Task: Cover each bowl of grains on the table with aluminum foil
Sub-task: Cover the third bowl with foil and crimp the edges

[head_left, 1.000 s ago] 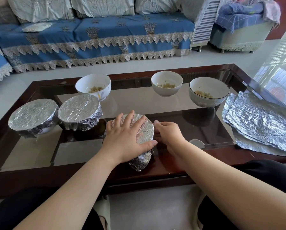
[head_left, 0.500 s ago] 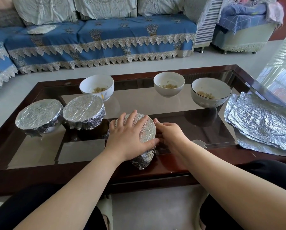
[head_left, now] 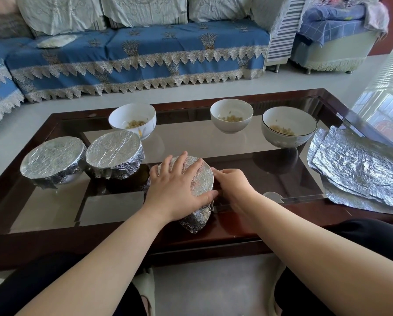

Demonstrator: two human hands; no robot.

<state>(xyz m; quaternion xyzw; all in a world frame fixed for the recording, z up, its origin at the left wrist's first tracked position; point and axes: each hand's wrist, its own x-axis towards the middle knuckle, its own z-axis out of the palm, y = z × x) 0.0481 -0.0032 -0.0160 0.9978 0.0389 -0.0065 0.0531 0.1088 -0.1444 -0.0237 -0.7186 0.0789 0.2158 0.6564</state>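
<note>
The room had a blue sofa [head_left: 145, 53] far past the hands, and a dark glass table [head_left: 54, 215] sat under them. The left hand [head_left: 179, 185] lay flat on top of a foil-wrapped bowl [head_left: 200, 201], fingers spread out and pressing down. The right hand [head_left: 230, 185] was just beside it, touching the bowl's right side with bent fingers. I could not tell if it pinched the foil or only pushed it.

To the left of the hands stood two covered bowls [head_left: 81, 158], close together. Beyond the hands were three open bowls [head_left: 232, 115] with grains inside. To the right of the hands lay a pile of foil sheets [head_left: 359, 167].

The step looked like tucking the foil tight around the third bowl. It seemed almost done, so about half the job was finished. Next, a hand would need to reach right for a fresh sheet and pull an open bowl close.
</note>
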